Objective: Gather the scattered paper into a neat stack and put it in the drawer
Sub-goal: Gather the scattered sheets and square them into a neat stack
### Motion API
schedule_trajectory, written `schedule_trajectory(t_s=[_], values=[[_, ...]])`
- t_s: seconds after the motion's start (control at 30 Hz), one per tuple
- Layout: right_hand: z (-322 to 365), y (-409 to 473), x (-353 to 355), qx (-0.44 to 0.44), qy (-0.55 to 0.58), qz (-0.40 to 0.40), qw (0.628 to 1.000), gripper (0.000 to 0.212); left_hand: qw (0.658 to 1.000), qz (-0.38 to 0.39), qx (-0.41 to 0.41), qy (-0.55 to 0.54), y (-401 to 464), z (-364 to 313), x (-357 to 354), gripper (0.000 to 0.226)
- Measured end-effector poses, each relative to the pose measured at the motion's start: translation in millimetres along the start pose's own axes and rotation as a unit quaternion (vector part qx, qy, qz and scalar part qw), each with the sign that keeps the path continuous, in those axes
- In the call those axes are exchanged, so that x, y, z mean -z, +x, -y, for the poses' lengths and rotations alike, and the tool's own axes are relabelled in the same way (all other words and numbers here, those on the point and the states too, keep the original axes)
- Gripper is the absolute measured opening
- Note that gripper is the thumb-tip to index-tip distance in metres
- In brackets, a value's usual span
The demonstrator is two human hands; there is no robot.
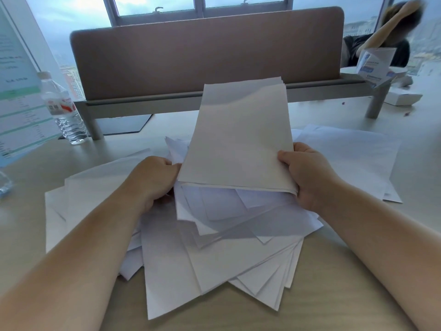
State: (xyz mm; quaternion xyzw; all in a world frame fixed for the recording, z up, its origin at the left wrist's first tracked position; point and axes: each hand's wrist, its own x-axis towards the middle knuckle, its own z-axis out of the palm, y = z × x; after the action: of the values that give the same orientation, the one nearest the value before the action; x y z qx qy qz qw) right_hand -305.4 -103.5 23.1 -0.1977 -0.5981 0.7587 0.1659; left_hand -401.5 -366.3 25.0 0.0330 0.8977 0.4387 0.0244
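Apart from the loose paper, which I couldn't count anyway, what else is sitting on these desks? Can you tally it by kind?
Plastic water bottles: 1 in full view; a second may show at the left edge, too cropped to tell
Brown desk divider screens: 1
Dark flat mats under the divider: 1
Printed cartons: 1
White flat boxes: 1
Total: 5

— Where is the held sheaf of white paper sheets (241,137)?
— Centre frame, above the scattered white paper pile (214,254) on the pale wooden desk (334,283).
— And behind?
— The brown fabric divider panel (205,51); a clear plastic water bottle (63,108) stands at left.
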Motion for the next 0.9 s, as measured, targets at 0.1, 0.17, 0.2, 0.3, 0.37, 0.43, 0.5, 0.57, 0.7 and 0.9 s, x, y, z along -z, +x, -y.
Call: schedule_trajectory(t_s=[0.1,0.17,0.2,0.3,0.37,0.43,0.5,0.57,0.7,0.9], values=[[-0.6,-0.3,0.7,0.008,-0.013,0.005,1.0,0.022,0.998,-0.005,-0.04,0.038,1.1,2.1,-0.8,0.037],[-0.6,0.0,1.0,0.017,-0.029,0.006,0.999,0.021,0.994,-0.029,-0.074,0.081,2.6,2.9,-0.7,0.038],[-1.1,0.9,1.0,0.024,-0.038,0.006,0.999,0.021,0.99,-0.039,-0.09,0.098,3.3,3.3,-0.5,0.042],[-2.3,4.4,1.7,0.047,-0.072,0.003,0.996,0.021,0.982,-0.067,-0.125,0.127,1.6,3.6,2.4,0.053],[-3.1,5.6,2.7,0.056,-0.091,0.002,0.994,0.02,0.977,-0.086,-0.139,0.136,-1.0,0.7,3.6,0.053],[-5.1,7.3,3.5,0.06,-0.109,0.005,0.992,0.02,0.976,-0.113,-0.145,0.118,-0.7,0.3,5.6,0.055],[-6.9,8.8,4.4,0.059,-0.124,0.01,0.99,0.022,0.974,-0.136,-0.154,0.096,1.8,3.3,8.2,0.055],[-8.3,10.3,5.3,0.058,-0.129,0.013,0.99,0.022,0.971,-0.156,-0.159,0.089,4.3,6.3,11.7,0.052],[-9.4,12.5,5.9,0.059,-0.133,0.015,0.989,0.021,0.964,-0.217,-0.148,0.048,14.1,13.0,23.0,0.046],[-10.1,13.6,5.6,0.054,-0.142,0.012,0.988,0.021,0.92,-0.354,-0.07,-0.155,16.3,10.0,45.2,0.034]])
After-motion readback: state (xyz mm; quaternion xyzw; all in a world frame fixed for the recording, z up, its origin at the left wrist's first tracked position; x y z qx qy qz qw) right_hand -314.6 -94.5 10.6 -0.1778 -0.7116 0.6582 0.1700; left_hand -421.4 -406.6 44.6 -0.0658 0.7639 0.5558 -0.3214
